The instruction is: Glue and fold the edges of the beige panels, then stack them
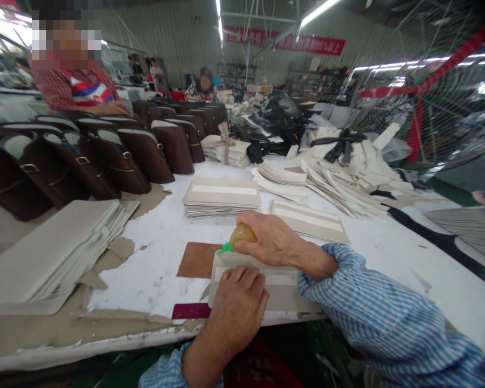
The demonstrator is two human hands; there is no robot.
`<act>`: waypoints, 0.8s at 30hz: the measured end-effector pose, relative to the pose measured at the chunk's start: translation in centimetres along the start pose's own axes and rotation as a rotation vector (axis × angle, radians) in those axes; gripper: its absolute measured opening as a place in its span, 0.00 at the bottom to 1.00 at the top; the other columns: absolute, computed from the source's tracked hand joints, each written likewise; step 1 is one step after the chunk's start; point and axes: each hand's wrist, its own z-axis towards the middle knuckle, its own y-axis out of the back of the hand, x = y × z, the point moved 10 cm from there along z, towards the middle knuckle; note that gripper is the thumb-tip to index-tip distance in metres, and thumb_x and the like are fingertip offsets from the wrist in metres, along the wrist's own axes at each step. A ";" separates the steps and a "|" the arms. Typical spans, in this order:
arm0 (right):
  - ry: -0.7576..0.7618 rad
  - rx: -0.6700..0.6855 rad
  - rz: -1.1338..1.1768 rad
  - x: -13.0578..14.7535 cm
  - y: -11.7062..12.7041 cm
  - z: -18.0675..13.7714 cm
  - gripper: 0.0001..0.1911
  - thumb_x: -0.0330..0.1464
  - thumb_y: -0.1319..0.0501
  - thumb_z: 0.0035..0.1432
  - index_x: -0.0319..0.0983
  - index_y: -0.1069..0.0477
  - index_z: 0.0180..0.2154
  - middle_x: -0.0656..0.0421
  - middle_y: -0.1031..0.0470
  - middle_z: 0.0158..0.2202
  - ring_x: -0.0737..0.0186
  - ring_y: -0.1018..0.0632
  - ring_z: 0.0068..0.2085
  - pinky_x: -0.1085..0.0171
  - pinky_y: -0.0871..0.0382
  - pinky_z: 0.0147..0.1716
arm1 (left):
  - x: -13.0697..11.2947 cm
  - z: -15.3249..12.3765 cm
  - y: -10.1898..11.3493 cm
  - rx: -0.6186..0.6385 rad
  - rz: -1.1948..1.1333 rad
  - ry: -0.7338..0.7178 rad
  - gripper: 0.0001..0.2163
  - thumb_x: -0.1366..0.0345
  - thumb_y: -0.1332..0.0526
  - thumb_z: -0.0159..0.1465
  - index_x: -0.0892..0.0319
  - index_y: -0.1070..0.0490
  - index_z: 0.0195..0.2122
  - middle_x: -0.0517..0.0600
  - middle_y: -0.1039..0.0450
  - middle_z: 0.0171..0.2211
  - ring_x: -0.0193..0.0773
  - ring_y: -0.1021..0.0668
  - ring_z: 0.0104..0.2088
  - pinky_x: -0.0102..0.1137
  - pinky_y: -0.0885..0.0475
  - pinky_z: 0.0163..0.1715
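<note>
My right hand [272, 237] is wrapped round a squeeze bottle [243, 235] of yellowish-brown stuff with a green nozzle. The nozzle points down and left, over the far left corner of a beige panel [281, 295] with a pale strip along it. On the near part of that panel lies my left hand [239, 302], its fingers resting on the surface and gripping nothing. A brown rectangular piece [196, 260] sits just left of the panel, partly beneath its edge. Whether liquid comes from the nozzle is too small to see.
Beyond my hands lie a stack of beige panels [222, 196] and another panel pile [311, 221]. Larger beige sheets [52, 253] are at left, before rows of dark brown bags [125, 159]. A person [81, 86] stands behind the bags. A fan cage [448, 81] is at right.
</note>
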 end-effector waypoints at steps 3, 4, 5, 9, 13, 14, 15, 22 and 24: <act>-0.013 0.021 -0.020 0.1 0.3 0.1 0.14 0.38 0.37 0.64 0.38 0.31 0.48 0.52 0.22 0.45 0.54 0.23 0.42 0.59 0.35 0.40 | 0.2 0.1 0.0 0.018 0.004 0.017 0.08 0.66 0.42 0.71 0.56 0.27 0.49 0.50 0.23 0.49 0.47 0.26 0.51 0.48 0.29 0.53; -0.022 0.029 -0.024 0.0 0.4 0.1 0.14 0.38 0.37 0.64 0.38 0.31 0.48 0.52 0.21 0.45 0.54 0.23 0.42 0.59 0.36 0.39 | 0.2 0.1 0.0 0.022 0.005 0.020 0.08 0.66 0.42 0.71 0.56 0.27 0.49 0.50 0.23 0.49 0.47 0.26 0.51 0.48 0.29 0.53; -0.032 0.035 -0.027 -0.1 0.5 0.1 0.14 0.38 0.37 0.63 0.38 0.31 0.47 0.52 0.21 0.44 0.55 0.24 0.41 0.60 0.37 0.38 | 0.2 0.1 0.0 0.026 0.007 0.020 0.08 0.66 0.42 0.71 0.56 0.27 0.49 0.50 0.23 0.49 0.47 0.26 0.51 0.48 0.28 0.52; -0.046 0.030 -0.024 -0.2 0.8 0.1 0.13 0.38 0.37 0.63 0.38 0.30 0.46 0.53 0.21 0.43 0.56 0.25 0.39 0.61 0.39 0.37 | 0.1 0.1 0.0 0.028 0.009 0.015 0.08 0.66 0.42 0.71 0.55 0.27 0.49 0.50 0.23 0.49 0.47 0.25 0.51 0.47 0.28 0.52; -0.012 0.009 -0.014 0.0 0.5 0.2 0.15 0.38 0.37 0.63 0.37 0.31 0.47 0.52 0.21 0.44 0.54 0.24 0.41 0.60 0.39 0.38 | 0.0 0.1 0.1 0.016 0.021 0.009 0.08 0.66 0.42 0.71 0.55 0.27 0.48 0.50 0.22 0.49 0.47 0.25 0.50 0.47 0.28 0.52; -0.009 0.008 -0.011 0.0 0.4 0.2 0.15 0.39 0.38 0.63 0.37 0.31 0.47 0.52 0.21 0.44 0.54 0.24 0.42 0.60 0.39 0.38 | 0.0 0.1 0.1 0.016 0.021 0.008 0.08 0.66 0.42 0.71 0.56 0.27 0.48 0.50 0.22 0.49 0.47 0.25 0.50 0.47 0.28 0.52; -0.009 0.007 -0.010 -0.1 0.3 0.2 0.15 0.39 0.38 0.63 0.37 0.31 0.47 0.52 0.21 0.44 0.54 0.24 0.41 0.60 0.39 0.38 | 0.0 0.1 0.1 0.019 0.020 0.005 0.08 0.66 0.42 0.71 0.56 0.27 0.48 0.50 0.22 0.49 0.47 0.25 0.50 0.47 0.28 0.52; -0.029 0.022 -0.064 -0.6 1.0 0.0 0.13 0.39 0.38 0.62 0.38 0.30 0.46 0.53 0.21 0.42 0.56 0.25 0.38 0.61 0.42 0.34 | 0.0 0.1 0.0 0.014 0.023 0.006 0.08 0.66 0.41 0.70 0.56 0.27 0.49 0.50 0.22 0.50 0.47 0.25 0.51 0.47 0.28 0.52; -0.041 0.030 -0.074 -0.9 1.3 -0.2 0.12 0.39 0.38 0.61 0.38 0.30 0.44 0.53 0.20 0.41 0.57 0.26 0.37 0.61 0.43 0.33 | -0.1 0.1 0.1 0.009 0.026 0.000 0.08 0.66 0.41 0.70 0.56 0.26 0.49 0.50 0.22 0.50 0.47 0.25 0.51 0.47 0.29 0.53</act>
